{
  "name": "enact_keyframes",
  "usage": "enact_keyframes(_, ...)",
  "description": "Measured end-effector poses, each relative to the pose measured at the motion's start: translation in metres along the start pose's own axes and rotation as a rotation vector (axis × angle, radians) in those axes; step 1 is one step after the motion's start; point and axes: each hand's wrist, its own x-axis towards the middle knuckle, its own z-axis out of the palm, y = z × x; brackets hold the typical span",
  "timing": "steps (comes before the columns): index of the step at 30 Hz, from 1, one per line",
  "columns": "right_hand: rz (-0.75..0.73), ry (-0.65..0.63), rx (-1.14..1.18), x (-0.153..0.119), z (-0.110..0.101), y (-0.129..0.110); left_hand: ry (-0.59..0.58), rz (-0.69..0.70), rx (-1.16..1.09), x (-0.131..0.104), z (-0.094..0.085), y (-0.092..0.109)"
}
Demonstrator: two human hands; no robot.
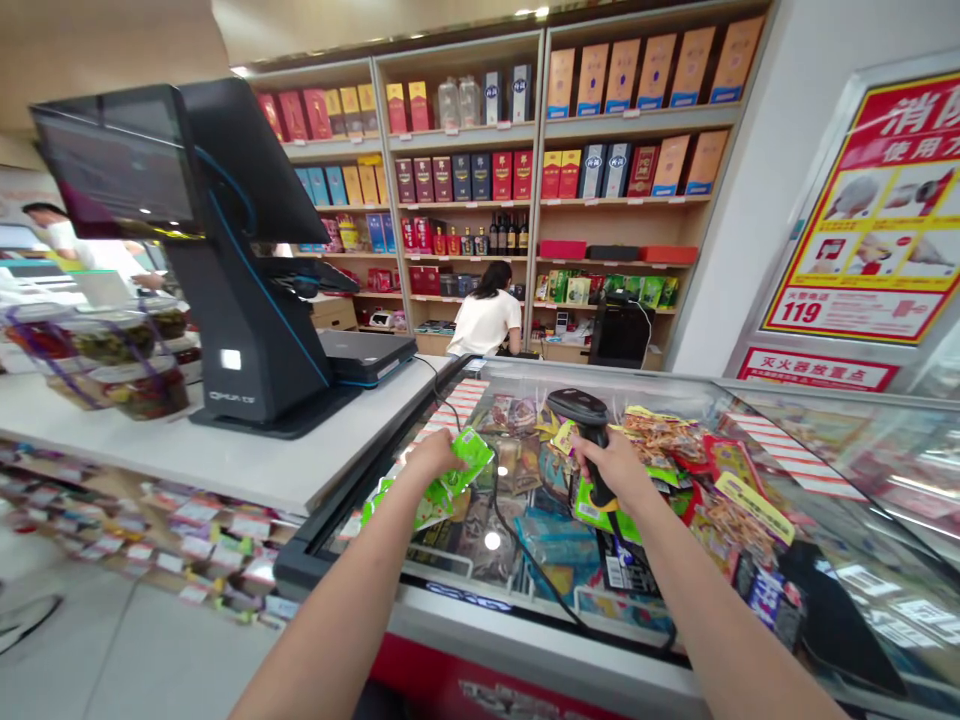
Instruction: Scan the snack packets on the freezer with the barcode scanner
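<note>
My left hand (433, 460) is closed on the edge of a bright green snack packet (474, 452) over the glass top. More green packaging (429, 512) shows below that hand; I cannot tell whether it is a separate packet. In my right hand (621, 470) is a black handheld barcode scanner (577, 405), gripped by its handle with the head tilted toward the left. A black cable (517, 540) runs over the glass. Beside and beneath the right hand lies a pile of snack packets (667, 440), in several colours. Another green packet (592, 512) sits just under the scanner's handle.
The glass-topped freezer (480, 597) spans the front. On the left a white counter (255, 465) carries a checkout terminal (259, 300) and tubs of food (142, 390). Behind, a person (487, 320) bends before shelves (469, 205) of boxed bottles. A dark flat object (840, 620) lies at right.
</note>
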Motion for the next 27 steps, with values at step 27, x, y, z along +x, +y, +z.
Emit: enact_keyframes(27,0.042,0.010,-0.003,0.008,0.002,0.033,-0.372,0.707,-0.009,0.002,0.003,0.062)
